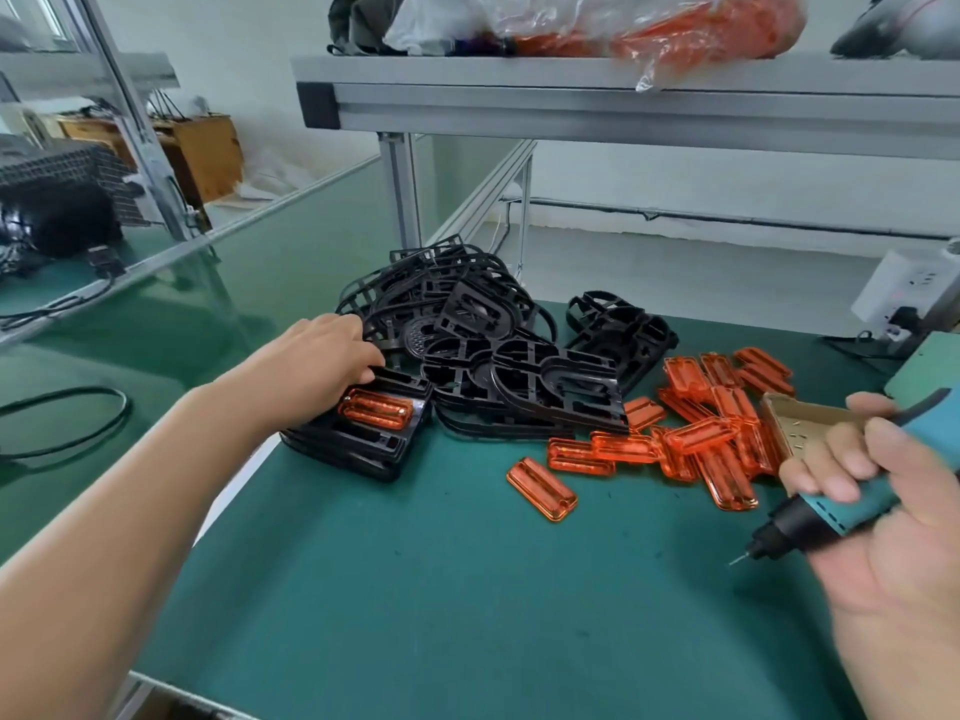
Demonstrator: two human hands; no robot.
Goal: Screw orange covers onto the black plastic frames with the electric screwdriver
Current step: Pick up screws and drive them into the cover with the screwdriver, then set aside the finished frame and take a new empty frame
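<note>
A heap of black plastic frames (483, 345) lies at the back of the green table. At its left edge sits a small stack of frames (363, 444) whose top one carries an orange cover (375, 407). My left hand (322, 350) reaches over that stack and grips the top frame's far edge. Loose orange covers (701, 439) are scattered to the right, one lying apart (543, 489). My right hand (883, 511) grips the teal and black electric screwdriver (810, 517), its bit pointing down-left above the mat.
A small cardboard box with screws (802, 423) stands behind the covers. An aluminium shelf (571, 96) overhangs the back, holding bags of orange parts. A white power strip (904, 288) is at the right; a black cable (78, 423) lies at the left.
</note>
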